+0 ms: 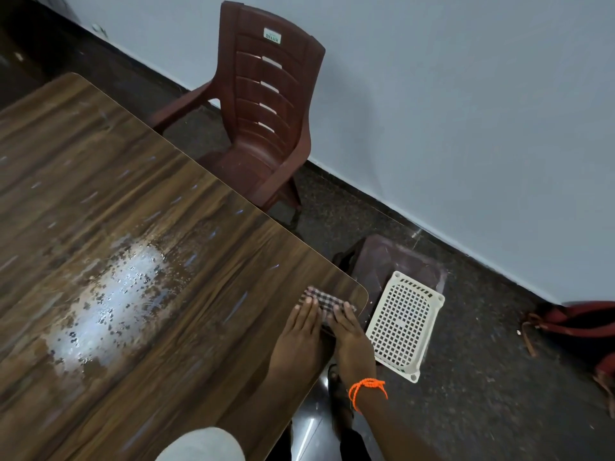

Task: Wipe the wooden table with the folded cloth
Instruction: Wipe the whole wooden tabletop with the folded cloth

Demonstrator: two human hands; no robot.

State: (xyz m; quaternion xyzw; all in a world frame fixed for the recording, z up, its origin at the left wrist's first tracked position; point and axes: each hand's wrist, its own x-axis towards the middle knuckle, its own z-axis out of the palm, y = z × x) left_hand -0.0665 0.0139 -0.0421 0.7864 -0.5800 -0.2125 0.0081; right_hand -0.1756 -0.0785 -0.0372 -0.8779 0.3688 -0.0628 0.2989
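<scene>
- Pressing flat, the left hand and right hand lie open-palmed on the cloth, gripping nothing.
- The cloth sits at the table's 4 o'clock corner, near the rim; a push toward 3 o'clock could slide it off onto the basket.
- Wet patches at 9 o'clock may smear.

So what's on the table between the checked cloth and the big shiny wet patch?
Nothing stands there. In the head view, only bare wooden table with thin streaks lies between the folded cloth and the wet patch.
</scene>
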